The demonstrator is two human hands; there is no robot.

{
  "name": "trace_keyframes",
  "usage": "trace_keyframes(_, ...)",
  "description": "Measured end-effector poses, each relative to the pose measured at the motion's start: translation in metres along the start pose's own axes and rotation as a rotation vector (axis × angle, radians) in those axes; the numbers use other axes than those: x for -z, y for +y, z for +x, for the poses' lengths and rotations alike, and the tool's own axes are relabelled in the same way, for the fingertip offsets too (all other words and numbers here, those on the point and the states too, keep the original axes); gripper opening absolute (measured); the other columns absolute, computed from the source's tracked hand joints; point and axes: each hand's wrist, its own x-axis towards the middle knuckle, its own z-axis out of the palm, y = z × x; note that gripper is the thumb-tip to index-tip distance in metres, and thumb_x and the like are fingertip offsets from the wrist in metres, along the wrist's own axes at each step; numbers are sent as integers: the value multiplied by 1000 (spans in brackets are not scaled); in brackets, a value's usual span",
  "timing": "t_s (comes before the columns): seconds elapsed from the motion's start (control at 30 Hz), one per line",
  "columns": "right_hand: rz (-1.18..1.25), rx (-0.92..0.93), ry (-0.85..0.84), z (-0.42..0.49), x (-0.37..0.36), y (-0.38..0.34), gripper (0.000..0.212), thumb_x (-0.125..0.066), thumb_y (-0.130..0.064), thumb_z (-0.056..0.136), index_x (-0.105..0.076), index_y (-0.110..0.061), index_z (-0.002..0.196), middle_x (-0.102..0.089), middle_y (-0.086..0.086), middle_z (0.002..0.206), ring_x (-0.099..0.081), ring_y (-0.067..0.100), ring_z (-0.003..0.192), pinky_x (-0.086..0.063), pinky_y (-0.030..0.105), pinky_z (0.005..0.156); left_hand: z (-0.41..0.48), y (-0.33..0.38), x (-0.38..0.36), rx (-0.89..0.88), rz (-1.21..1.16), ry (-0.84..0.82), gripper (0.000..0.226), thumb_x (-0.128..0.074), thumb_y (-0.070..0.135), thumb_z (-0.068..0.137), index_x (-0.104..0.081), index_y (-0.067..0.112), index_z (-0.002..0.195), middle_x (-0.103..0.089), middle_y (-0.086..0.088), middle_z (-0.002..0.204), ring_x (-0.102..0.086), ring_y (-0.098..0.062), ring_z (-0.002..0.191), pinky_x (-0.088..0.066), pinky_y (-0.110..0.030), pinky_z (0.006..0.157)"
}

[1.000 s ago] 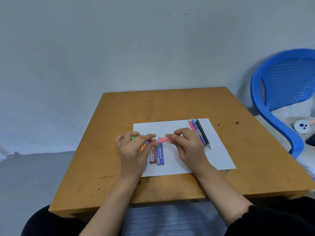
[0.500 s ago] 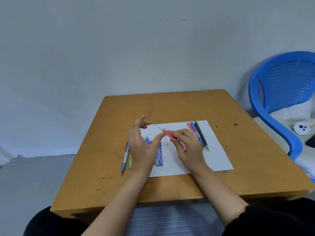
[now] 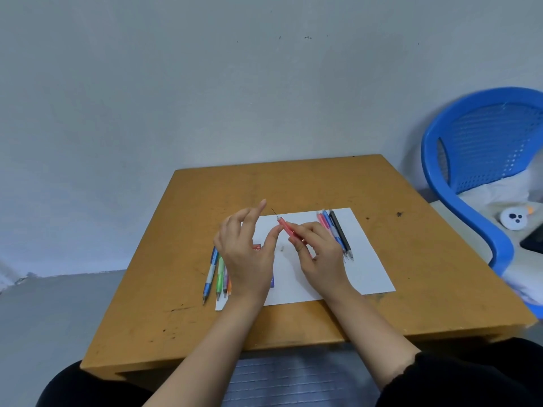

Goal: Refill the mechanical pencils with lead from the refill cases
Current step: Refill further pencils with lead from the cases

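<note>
1. At the middle of the frame, above the paper [image 3: 367,259], the right hand [image 3: 320,254] holds a red pencil [image 3: 289,229]. Its grip is pinched round the lower part of the barrel, fingers curled.
2. The red pencil slants up and to the left, clear of the paper. A thin dark lead [image 3: 274,212] sticks out of its upper end.
3. The left hand [image 3: 246,254] hangs just left of the pencil, its back to the camera. Its grip is spread: the index finger is straight and points up, the thumb tip touches the pencil near its upper end, and the other fingers are loosely bent round nothing.
4. Under the left hand lie the refill cases, mostly hidden. A bit of a red case [image 3: 257,247] shows beside the thumb, and a corner of a blue case [image 3: 272,282] shows to the right of the wrist. I cannot tell whether they are open.
5. At the paper's lower left, four pencils [image 3: 219,277] lie side by side: blue-and-white, green, purple and orange. The blue-and-white one lies on the table [image 3: 293,183]; the orange one is largely hidden by the wrist.
6. On the paper's upper right, three pencils [image 3: 330,227], pink, blue and black, lie close together just right of the right hand.
7. A small pale piece [image 3: 282,247] lies on the paper between the hands, too small to identify.
8. A blue chair [image 3: 458,171] stands at the right edge of the frame.
</note>
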Motion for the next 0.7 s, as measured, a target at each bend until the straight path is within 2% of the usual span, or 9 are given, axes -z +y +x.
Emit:
trace_keyframes(0.17, -2, 16, 9, -1, 0, 1, 27, -59, -9, 87, -68, -1, 112, -67, 10, 95, -48, -2, 93, -38, -1, 81, -2, -1, -2, -8, 24, 1, 42, -71, 30, 83, -62, 27, 123, -64, 1, 107, -50, -11, 103, -33, -30, 91)
trace_keyframes(0.3, 7, 19, 11, -1, 0, 0, 28, -55, -17, 91, -68, -1, 110, -68, 11, 95, -53, 5, 93, -38, -1, 81, -2, 0, -2, -27, 22, -2, 25, -64, 36, 86, -72, 26, 107, -66, 3, 102, -51, -11, 100, -35, -32, 88)
trace_keyframes(0.43, 40, 22, 19, 0, 2, -1, 31, -52, -19, 92, -67, -2, 114, -67, 8, 96, -54, 4, 90, -40, 3, 81, 0, 6, -1, 46, -89, -76, 34, -62, 41, 85, -64, 29, 116, -60, 13, 105, -44, 1, 103, -42, -33, 86)
trace_keyframes(0.53, 51, 53, 41, 0, 2, -2, 28, -54, -13, 92, -67, -2, 114, -65, 7, 96, -54, 4, 90, -41, 6, 81, 0, 11, -1, 108, -173, -129, 33, -68, 39, 82, -68, 26, 112, -58, 16, 106, -42, 6, 103, -48, -33, 84)
trace_keyframes(0.6, 57, 61, 58, 0, 2, -2, 27, -54, -12, 91, -67, -2, 113, -66, 7, 96, -56, 7, 92, -41, 7, 82, 0, 12, -1, 131, -187, -132, 24, -70, 32, 83, -70, 29, 107, -58, 20, 105, -43, 10, 104, -46, -26, 85)
trace_keyframes(0.7, 39, 68, 69, 1, 4, -4, 27, -54, -14, 92, -68, -3, 113, -67, 7, 99, -58, 14, 95, -39, 10, 90, 2, 15, 2, 149, -206, -148, 22, -72, 27, 83, -67, 34, 103, -57, 26, 103, -44, 12, 106, -38, -8, 85)
